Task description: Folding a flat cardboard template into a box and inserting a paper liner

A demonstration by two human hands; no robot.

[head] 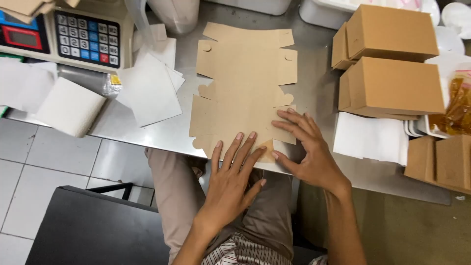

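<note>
Nearest: the left hand point(230, 184), flat and open, fingers spread, gripped nothing; its fingertips pressed on the near edge of the flat cardboard box blank point(245, 93). Beside it the right hand point(308, 151), likewise open and flat, palm down, lay over the blank's near right corner, holding nothing closed in it.

The blank, brown and die-cut with tabs and notches, lay unfolded on the steel table point(314, 88), its near edge reaching the table's front lip, directly ahead of the person.

Step in hand, as judged: the blank was being pressed flat and steadied at its near flaps, with no panel yet raised. The next move would seem to call for creasing a near flap along its score while one hand pinned the sheet.

Left of the blank: loose white paper sheets point(149, 88), overlapping, one touching the blank's left side or nearly so; farther left, a folded white stack point(71, 105). Right of the blank: another pile of white sheets point(370, 137), near the right hand.

Farther back: two finished brown boxes point(390, 59), stacked at right; a weighing scale with keypad point(73, 34) at far left; white containers point(319, 11) along the rear edge. The paper on either side left little room for swinging out side panels.
</note>
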